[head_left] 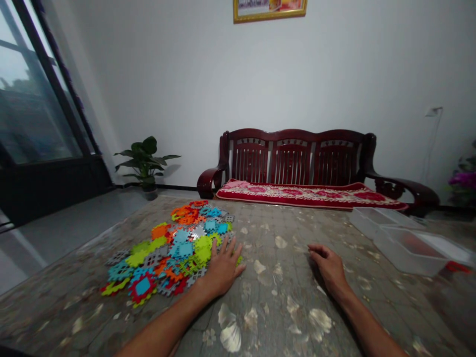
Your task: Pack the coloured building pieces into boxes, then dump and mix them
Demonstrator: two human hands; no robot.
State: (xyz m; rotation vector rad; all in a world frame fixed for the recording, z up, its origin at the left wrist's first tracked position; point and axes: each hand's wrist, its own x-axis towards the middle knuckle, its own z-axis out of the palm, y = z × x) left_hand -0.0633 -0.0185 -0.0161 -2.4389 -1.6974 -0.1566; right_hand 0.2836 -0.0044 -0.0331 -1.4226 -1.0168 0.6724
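My left hand (225, 268) lies with fingers spread on the right edge of a heap of flat, notched plastic building pieces (182, 250). Its fingertips are beside a lime-green piece (203, 248), and nothing is in its grasp. The pieces are orange, blue, grey, red and green, many of them overlapping. Near the heap's front is a red piece with a blue square centre (143, 285). My right hand (329, 267) rests on the patterned tablecloth, fingers loosely bent towards the left; I see no object in it.
Clear plastic bins (412, 250) stand on the table's right side, with a red object (458, 267) at the near one. Beyond the table are a dark wooden bench (293, 156) with a red floral cover and a potted plant (147, 161). A glass door (35, 99) is at left.
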